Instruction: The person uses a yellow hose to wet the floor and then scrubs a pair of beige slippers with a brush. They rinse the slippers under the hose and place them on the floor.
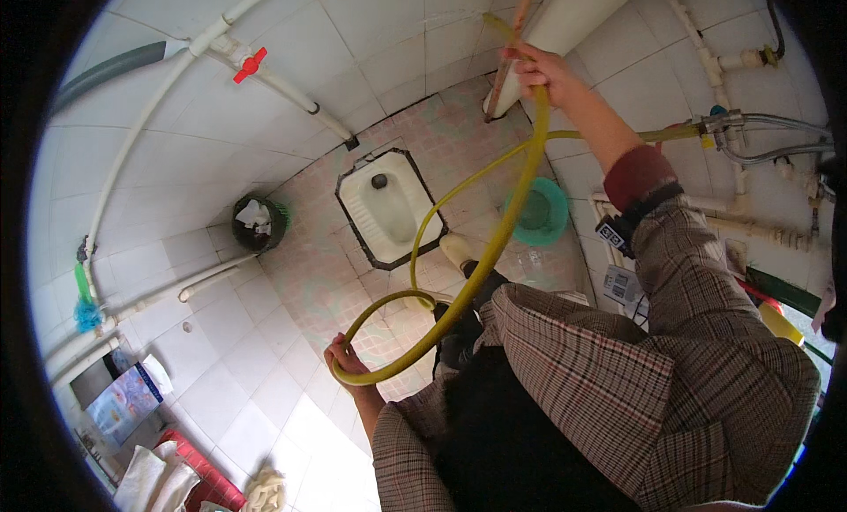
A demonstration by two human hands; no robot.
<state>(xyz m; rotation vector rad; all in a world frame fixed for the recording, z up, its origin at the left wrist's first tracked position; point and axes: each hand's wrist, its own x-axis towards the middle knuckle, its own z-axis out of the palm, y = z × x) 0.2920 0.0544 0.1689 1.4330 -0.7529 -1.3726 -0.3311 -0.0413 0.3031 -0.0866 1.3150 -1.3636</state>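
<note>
A long yellow hose [500,247] runs between my two hands in a wide curve. My right hand [544,73] is raised toward the far wall, its fingers closed round the hose near one end; that end sticks out past my fingers beside a large white pipe. Low on the left, my left hand [347,360] grips a bend of the same hose. From there the hose loops over the floor and back up to a metal tap [722,121] on the right wall. Below the hose, a white squat toilet [393,207] is set into the tiled floor.
A dark bin [258,222] with white paper stands by the left wall. A green-blue basin [540,214] sits on the floor at right. White pipes with a red valve handle [251,64] run along the wall. A red container [201,468] and cloths lie lower left.
</note>
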